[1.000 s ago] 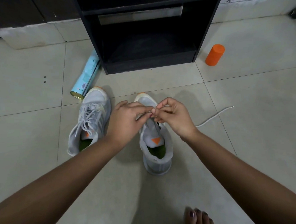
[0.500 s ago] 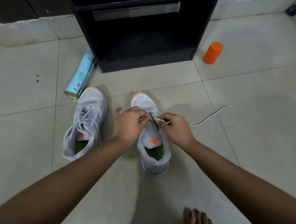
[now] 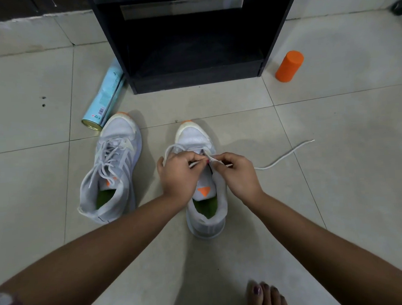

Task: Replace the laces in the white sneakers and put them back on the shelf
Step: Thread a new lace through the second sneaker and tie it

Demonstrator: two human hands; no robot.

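Observation:
Two white sneakers stand on the tiled floor, toes toward the black shelf [image 3: 279, 30]. The left sneaker [image 3: 115, 168] is laced. Over the right sneaker [image 3: 205, 199] both hands pinch a white lace [image 3: 283, 157] at the eyelets. My left hand [image 3: 177, 175] grips the lace on the shoe's left side, where a loop arcs past the toe. My right hand [image 3: 236, 173] pinches the lace at the tongue; the free end trails away to the right across the floor.
A light blue can [image 3: 103, 99] lies on its side by the shelf's left foot, close to the left sneaker's toe. An orange cylinder [image 3: 289, 66] stands to the right of the shelf. My bare foot [image 3: 264, 295] rests at the bottom edge.
Both hands dropped from above the right sneaker down onto its eyelets. A loop of lace now shows around the left hand, and the trailing end lies a little straighter.

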